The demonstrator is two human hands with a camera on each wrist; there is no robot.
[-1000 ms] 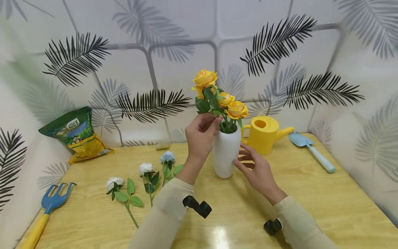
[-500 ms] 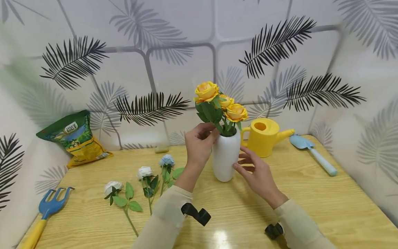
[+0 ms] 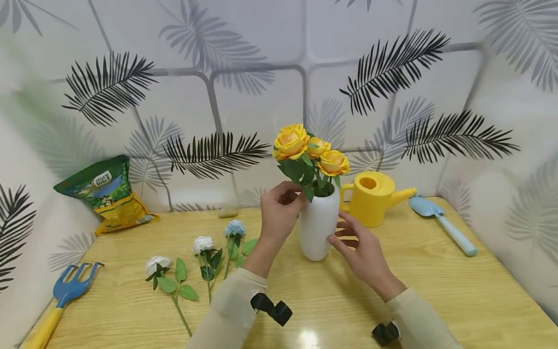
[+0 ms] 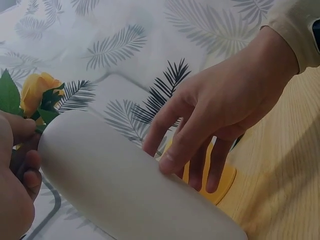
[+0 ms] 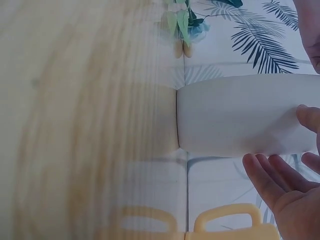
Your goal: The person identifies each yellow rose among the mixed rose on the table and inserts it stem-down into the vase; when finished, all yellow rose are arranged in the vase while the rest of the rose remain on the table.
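A tall white vase [image 3: 319,228] stands on the table with yellow artificial roses in its mouth. My left hand [image 3: 279,213] pinches the lower part of the largest yellow rose [image 3: 291,142] at the vase's left rim; the stem between the fingers is mostly hidden. Two more yellow roses, one of them in front [image 3: 333,163], lean to the right. Against the vase's right side, my right hand [image 3: 364,249] rests its thumb and fingertips with the fingers relaxed. In the left wrist view that right hand [image 4: 225,95] touches only one side of the vase.
A yellow watering can [image 3: 370,206] stands behind the right hand, beside a light-blue trowel [image 3: 449,228]. Left lie two white roses, one nearest [image 3: 158,265], a blue rose [image 3: 235,228], a hand fork [image 3: 71,288] and a green-and-yellow bag [image 3: 115,198]. A patterned wall backs the table.
The largest yellow rose has come down toward the vase's mouth, with my left hand lowering it. My right hand keeps its place against the vase's side.
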